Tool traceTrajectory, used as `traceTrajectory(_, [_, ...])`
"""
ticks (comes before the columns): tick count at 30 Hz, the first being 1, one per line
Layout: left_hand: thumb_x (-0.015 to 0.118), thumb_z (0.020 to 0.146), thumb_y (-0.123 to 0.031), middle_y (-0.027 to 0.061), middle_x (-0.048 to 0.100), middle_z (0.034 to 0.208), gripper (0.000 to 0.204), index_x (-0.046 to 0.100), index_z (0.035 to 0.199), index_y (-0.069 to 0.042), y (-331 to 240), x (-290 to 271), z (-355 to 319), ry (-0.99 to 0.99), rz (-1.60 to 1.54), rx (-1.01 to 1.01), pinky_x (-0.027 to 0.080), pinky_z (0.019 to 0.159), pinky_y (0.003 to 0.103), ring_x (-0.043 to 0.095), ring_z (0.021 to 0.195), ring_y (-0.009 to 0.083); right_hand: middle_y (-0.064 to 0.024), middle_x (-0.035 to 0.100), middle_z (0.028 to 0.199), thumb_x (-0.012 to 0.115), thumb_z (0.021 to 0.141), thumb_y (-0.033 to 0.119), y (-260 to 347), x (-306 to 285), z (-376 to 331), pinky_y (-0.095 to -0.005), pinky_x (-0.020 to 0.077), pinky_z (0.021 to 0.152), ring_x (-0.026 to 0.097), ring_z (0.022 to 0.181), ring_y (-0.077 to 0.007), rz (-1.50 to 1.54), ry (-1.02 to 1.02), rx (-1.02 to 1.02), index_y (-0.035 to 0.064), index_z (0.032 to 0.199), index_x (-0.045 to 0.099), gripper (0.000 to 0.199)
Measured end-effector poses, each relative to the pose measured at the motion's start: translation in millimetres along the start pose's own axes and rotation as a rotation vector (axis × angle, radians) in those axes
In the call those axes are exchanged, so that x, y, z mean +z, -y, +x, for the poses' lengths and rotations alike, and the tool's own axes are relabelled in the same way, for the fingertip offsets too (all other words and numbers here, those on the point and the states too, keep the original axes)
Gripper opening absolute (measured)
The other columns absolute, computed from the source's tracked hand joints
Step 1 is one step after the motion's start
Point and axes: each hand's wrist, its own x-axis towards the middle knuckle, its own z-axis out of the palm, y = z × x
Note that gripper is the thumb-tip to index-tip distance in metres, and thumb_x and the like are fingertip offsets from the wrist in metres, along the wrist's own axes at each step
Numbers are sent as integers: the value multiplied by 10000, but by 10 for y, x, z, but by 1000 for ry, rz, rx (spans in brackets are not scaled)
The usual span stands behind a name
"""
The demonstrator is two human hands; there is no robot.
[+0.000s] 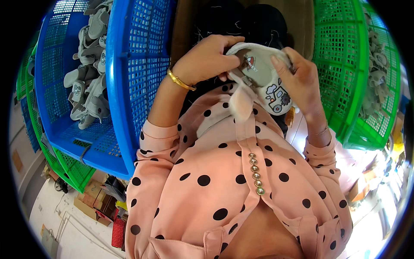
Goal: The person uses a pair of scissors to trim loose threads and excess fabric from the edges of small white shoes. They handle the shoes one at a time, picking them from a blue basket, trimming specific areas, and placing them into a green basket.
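Note:
A small beige shoe upper (258,77) is held up in front of my chest, its opening facing me. On its front part is a stitched tractor picture, and a small printed motif shows on the lining inside. A pale strap flap hangs from its lower left side. My left hand (210,60), with a gold bangle at the wrist, pinches the left edge with bent fingers. My right hand (299,80) grips the right edge, thumb on the inside and the other fingers mostly hidden behind.
On the left, a blue plastic basket (123,90) contains several similar shoe uppers (88,82). A green basket (343,73) with a pile of beige pieces (376,82) stands on the right. Behind my hands is a cardboard box (307,21); dark, thread-strewn knees are beside it.

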Motion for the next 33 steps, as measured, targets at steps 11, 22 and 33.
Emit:
traceTrajectory(11, [759, 740, -114, 41, 682, 863, 119, 695, 827, -63, -199, 351, -266, -549, 688, 642, 518, 759, 325, 641, 838, 231, -99, 476, 607, 644, 923, 188, -94, 38, 8, -302, 410, 514, 471, 530, -190, 81, -132, -13, 18, 863, 556, 200])
traceTrajectory(22, [785, 663, -175, 130, 638, 822, 439, 592, 1029, -30, 163, 777, -192, -401, 386, 263, 507, 708, 408, 622, 809, 340, -83, 526, 629, 565, 961, 137, 36, 482, -201, -299, 400, 505, 488, 521, -142, 243, -252, -63, 31, 874, 598, 141])
traceTrajectory(33, [768, 658, -141, 157, 602, 877, 245, 643, 839, -32, 309, 663, -514, -597, 322, 364, 477, 649, 411, 611, 882, 338, -151, 494, 617, 600, 888, 27, 267, 556, -82, -382, 401, 491, 505, 519, -323, 75, -12, -439, 7, 904, 589, 28])
